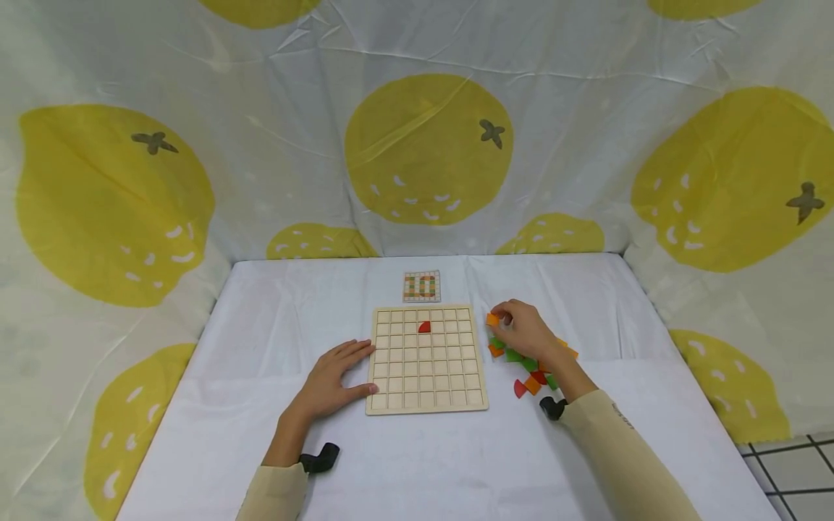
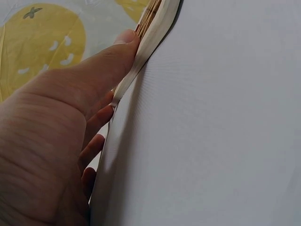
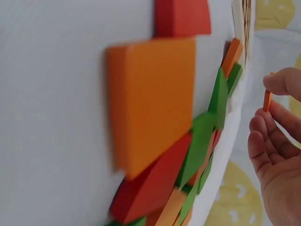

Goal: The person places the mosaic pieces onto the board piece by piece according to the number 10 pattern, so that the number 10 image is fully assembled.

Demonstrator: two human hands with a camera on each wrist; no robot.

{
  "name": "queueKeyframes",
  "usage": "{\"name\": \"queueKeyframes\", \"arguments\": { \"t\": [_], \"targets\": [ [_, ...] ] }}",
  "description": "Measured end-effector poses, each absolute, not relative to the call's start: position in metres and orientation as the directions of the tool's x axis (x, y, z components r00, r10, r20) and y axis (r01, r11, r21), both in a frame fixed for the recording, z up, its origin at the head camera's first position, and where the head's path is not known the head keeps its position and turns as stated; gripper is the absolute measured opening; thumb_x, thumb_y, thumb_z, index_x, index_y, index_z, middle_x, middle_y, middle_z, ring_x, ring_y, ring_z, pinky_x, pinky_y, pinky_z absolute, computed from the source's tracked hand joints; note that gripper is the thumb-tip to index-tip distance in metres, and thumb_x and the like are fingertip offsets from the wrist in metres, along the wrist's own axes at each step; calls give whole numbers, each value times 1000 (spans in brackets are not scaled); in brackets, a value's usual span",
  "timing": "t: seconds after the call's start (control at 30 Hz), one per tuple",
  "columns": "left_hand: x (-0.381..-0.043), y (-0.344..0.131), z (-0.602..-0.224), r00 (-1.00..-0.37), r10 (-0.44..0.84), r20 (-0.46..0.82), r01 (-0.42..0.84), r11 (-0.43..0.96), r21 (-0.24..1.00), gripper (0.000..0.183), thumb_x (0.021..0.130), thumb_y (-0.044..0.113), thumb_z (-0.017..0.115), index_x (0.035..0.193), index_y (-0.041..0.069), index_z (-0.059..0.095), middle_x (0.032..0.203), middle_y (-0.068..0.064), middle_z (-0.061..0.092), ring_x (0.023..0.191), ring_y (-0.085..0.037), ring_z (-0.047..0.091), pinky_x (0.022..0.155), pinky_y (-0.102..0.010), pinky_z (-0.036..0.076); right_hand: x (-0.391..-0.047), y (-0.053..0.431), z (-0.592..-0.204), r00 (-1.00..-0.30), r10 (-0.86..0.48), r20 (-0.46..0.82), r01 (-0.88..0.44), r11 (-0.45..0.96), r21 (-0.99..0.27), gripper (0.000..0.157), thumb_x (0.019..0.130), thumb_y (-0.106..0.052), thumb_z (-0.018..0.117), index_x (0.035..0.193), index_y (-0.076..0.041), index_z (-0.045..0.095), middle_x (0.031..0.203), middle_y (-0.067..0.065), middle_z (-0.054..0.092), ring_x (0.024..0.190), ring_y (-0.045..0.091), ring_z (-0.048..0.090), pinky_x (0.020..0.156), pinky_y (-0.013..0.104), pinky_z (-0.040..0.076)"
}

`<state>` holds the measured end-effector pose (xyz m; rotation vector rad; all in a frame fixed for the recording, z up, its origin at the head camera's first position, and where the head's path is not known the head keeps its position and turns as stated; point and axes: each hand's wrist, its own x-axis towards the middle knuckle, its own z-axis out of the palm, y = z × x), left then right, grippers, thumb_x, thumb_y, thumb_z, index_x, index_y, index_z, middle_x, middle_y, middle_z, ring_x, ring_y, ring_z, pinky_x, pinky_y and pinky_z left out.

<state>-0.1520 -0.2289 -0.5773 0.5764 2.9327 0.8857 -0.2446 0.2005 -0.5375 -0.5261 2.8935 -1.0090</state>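
Observation:
My right hand (image 1: pixel 526 333) pinches a small orange tile (image 1: pixel 492 319) between thumb and fingers, just off the right edge of a square wooden grid board (image 1: pixel 426 414). The right wrist view shows this orange piece (image 3: pixel 267 100) edge-on, held above the pile. My left hand (image 1: pixel 335 380) rests at the board's left edge, thumb and fingertips touching it, fingers spread. In the left wrist view the thumb (image 2: pixel 124 42) lies against the board's side. One red quarter-circle tile (image 1: pixel 425 327) sits in a cell near the board's top.
Loose green, orange and red tiles (image 1: pixel 512 355) lie scattered right of the board, partly under my right forearm. A small patterned card (image 1: pixel 421 286) lies beyond the board. White cloth (image 1: pixel 215 441) covers the table, and a lemon-print curtain (image 1: pixel 560 166) rises behind it.

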Motion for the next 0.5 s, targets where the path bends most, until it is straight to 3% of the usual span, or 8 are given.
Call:
{"name": "queueKeyframes", "arguments": {
  "t": [0.5],
  "targets": [
    [-152, -227, -576, -935, 347, 67, 324, 767, 553, 82, 83, 62, 77, 154, 28, 51, 161, 6, 46, 154, -31, 34, 122, -62, 27, -257, 148, -533, -886, -452, 109, -413, 659, -628, 26, 93, -20, 74, 116, -7, 74, 108, 5, 70, 86, 18, 60, 74, 29, 54]
  ]
}}
